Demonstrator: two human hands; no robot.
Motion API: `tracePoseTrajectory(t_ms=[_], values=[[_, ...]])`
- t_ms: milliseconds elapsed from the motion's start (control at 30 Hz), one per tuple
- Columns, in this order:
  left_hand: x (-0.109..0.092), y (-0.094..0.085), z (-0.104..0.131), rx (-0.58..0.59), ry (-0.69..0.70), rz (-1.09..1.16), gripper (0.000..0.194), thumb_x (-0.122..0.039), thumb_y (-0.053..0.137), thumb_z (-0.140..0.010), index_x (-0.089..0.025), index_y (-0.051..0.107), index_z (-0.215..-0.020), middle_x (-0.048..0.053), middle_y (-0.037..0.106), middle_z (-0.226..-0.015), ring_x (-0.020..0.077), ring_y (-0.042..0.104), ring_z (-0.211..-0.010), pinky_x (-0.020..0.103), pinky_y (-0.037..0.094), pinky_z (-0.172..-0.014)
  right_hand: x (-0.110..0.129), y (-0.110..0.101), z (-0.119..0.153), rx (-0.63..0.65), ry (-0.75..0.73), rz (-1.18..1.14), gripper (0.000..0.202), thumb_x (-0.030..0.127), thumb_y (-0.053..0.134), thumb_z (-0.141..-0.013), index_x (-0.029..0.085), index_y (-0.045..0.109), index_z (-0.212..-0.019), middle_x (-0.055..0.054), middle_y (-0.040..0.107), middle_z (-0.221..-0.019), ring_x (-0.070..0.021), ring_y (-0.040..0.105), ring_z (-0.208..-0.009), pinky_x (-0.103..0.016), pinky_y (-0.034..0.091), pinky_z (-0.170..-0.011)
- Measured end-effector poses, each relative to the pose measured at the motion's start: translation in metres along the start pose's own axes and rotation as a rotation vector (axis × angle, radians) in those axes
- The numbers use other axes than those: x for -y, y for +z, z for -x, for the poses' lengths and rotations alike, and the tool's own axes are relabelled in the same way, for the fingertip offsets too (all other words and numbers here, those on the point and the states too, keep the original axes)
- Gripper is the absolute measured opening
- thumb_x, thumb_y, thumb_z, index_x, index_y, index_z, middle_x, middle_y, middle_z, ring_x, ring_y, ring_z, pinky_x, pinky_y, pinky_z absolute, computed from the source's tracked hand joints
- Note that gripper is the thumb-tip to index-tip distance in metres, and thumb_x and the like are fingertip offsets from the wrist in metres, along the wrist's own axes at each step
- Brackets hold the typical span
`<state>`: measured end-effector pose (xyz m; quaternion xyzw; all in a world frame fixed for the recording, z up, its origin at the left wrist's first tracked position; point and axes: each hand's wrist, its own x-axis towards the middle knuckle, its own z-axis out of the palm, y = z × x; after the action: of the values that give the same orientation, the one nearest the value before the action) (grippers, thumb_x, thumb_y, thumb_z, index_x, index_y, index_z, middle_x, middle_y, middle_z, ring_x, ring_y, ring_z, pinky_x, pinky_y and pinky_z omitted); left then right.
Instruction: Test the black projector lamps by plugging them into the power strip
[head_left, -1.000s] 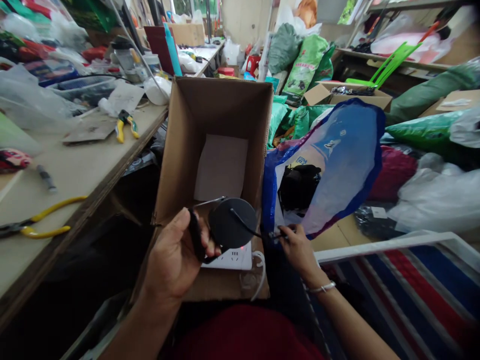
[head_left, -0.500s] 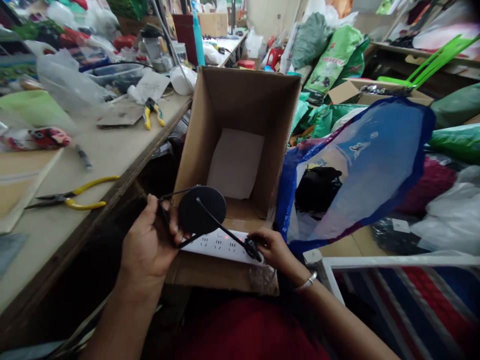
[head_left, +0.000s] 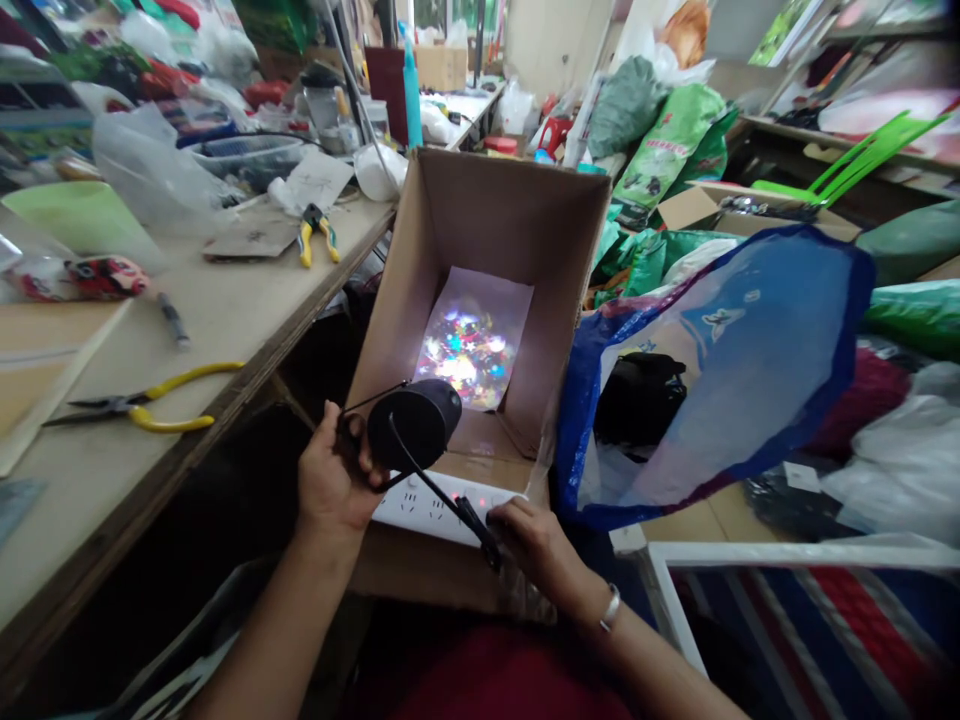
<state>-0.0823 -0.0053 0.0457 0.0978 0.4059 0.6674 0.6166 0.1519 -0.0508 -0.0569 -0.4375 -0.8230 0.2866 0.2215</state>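
Note:
My left hand [head_left: 341, 470] is closed round the bracket of a round black lamp [head_left: 415, 424], which is tilted over the near side of an open cardboard box [head_left: 510, 205]. Inside the box, colourful spots of light fall on a white sheet [head_left: 480, 335]. A white power strip [head_left: 427, 508] lies across the box's near edge, with red lights showing. The lamp's black cable [head_left: 472, 525] runs over the strip. My right hand [head_left: 532, 545] is at the strip's right end with its fingers bent together beside the cable; what they hold is hidden.
On the left workbench [head_left: 247, 300] lie long-nosed pliers [head_left: 142, 400], smaller yellow-handled pliers [head_left: 316, 236] and a pen [head_left: 173, 321]. A blue-edged bag [head_left: 750, 350] stands open right of the box. A white frame [head_left: 795, 553] is at lower right.
Coloured light now shows on the sheet, which was plain before. The lamp has turned, showing its side. My right hand and the cable sit slightly lower in view.

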Motion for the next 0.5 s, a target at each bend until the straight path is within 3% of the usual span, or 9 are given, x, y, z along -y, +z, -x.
tracePoseTrajectory(t_ms=[267, 500], values=[[0.014, 0.013, -0.008, -0.036, 0.082, 0.028, 0.041, -0.041, 0.050, -0.085, -0.017, 0.047, -0.051, -0.005, 0.042, -0.030, 0.0083, 0.037, -0.022, 0.016, 0.031, -0.028, -0.014, 0.017, 0.002, -0.091, 0.014, -0.148, 0.020, 0.006, 0.049, -0.080, 0.020, 0.059, -0.091, -0.005, 0.061, -0.084, -0.0168, 0.060, -0.075, -0.026, 0.047, -0.065], [0.018, 0.012, -0.010, -0.062, 0.072, 0.023, 0.040, -0.044, 0.058, -0.079, -0.017, 0.047, -0.051, -0.006, 0.042, -0.029, 0.0075, 0.035, -0.021, 0.015, 0.026, -0.025, -0.022, 0.029, -0.007, -0.144, 0.035, -0.142, 0.024, 0.014, 0.057, -0.078, 0.020, 0.060, -0.101, -0.009, 0.062, -0.094, -0.0197, 0.063, -0.083, -0.027, 0.051, -0.072]])
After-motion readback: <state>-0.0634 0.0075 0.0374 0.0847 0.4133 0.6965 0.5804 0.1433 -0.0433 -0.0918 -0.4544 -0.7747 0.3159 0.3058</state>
